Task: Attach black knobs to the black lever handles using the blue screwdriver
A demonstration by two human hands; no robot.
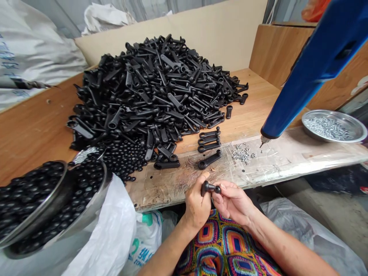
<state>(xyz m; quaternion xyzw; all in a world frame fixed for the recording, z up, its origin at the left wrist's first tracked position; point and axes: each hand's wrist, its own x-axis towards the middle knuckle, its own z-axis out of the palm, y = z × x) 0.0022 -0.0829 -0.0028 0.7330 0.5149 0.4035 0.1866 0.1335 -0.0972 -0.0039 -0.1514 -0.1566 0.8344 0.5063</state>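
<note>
In front of my lap, at the table's near edge, both hands meet on one black plastic crank handle [211, 187]. My left hand [197, 203] is closed around its wider end. The fingers of my right hand [234, 201] pinch at its small round end; whether they also hold a screw is hidden. Just beyond my hands lies a single black crank handle [209, 159], with several more in a stacked row [209, 141] behind it. To their right is a small scatter of silver screws [243, 153]. A blue electric screwdriver [299, 84] points tip down above the table, right of the screws.
A large heap of black crank handles [161, 88] covers the back of the wooden table. Black round knobs [123, 157] spill beside it, and more fill metal bowls [64, 180] at left. On the right stands a metal dish [362, 132] of screws. White sacks [37, 34] stand at back left.
</note>
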